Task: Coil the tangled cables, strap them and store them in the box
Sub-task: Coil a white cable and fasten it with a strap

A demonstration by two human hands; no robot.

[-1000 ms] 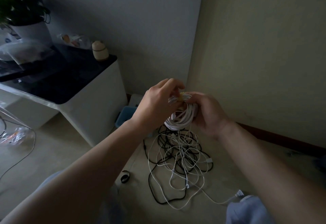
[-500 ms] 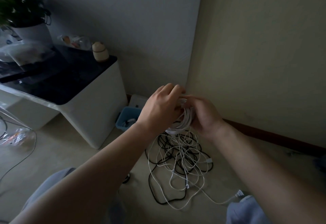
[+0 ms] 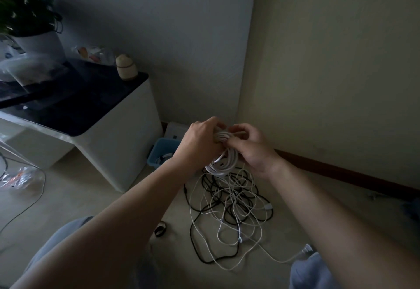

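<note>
We see our left hand (image 3: 200, 143) and our right hand (image 3: 252, 150), both bare. Our left forearm (image 3: 127, 216) and right forearm (image 3: 329, 202) are bare too, all the way back from the grip to us. Below the grip, close to us, our legs wear soft grey-blue trousers (image 3: 313, 272), one leg on each side.

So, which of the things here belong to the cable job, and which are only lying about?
For the job:
- white coil, held by the left hand and the right hand
- tangled cables on the floor
- blue box beside the white cabinet

Just lying about:
- potted plant and beige jar, both on the cabinet
- plastic bag on the floor
</note>
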